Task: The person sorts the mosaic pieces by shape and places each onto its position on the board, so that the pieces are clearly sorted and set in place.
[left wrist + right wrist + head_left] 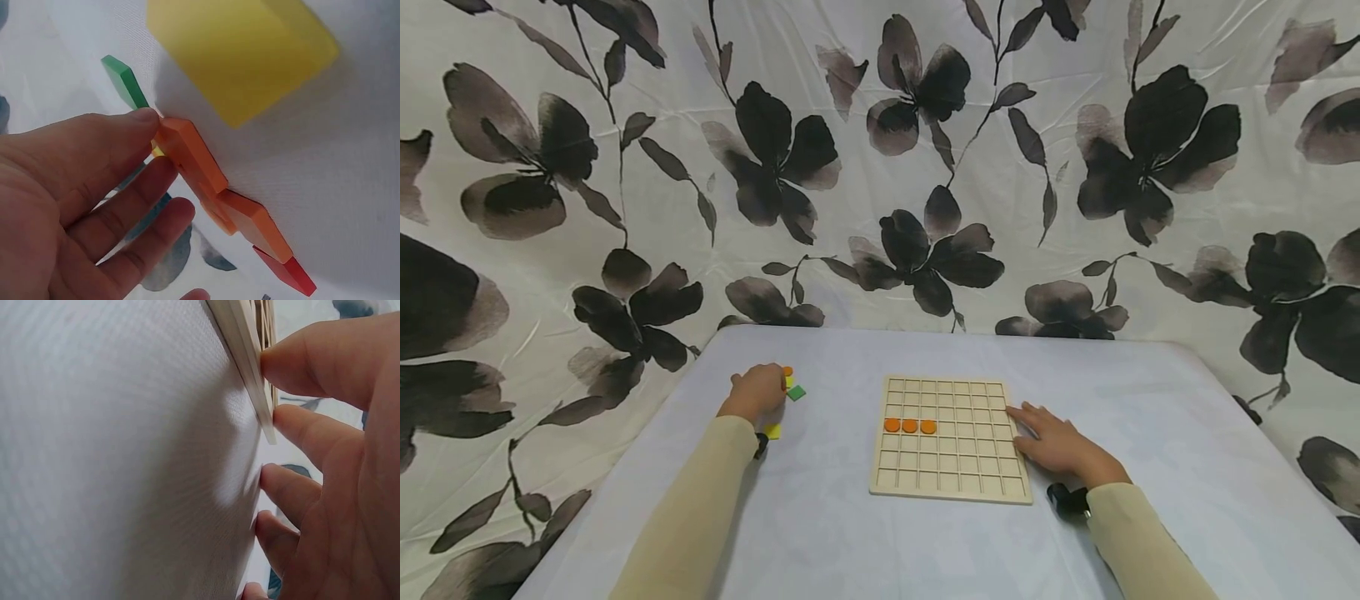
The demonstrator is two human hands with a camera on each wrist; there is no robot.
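My left hand (pixel 760 390) is at the left of the table among small coloured pieces. In the left wrist view its thumb and index finger pinch at the near end of an orange tile (pixel 194 153). Another orange tile (pixel 259 225) and a red tile (pixel 287 272) lie beyond it, and a green tile (pixel 125 81) beside the thumb. A large yellow tile (pixel 244 56) is close to the camera. My right hand (pixel 1056 442) rests with spread fingers at the right edge of a wooden grid board (pixel 951 467), thumb and index fingertip touching its side.
Three orange discs (pixel 910 426) sit side by side in one row at the board's left. A yellow piece (pixel 773 432) lies by the left wrist and a green piece (pixel 797 392) right of the hand. A floral cloth (pixel 925 167) hangs behind the white table (pixel 842 550).
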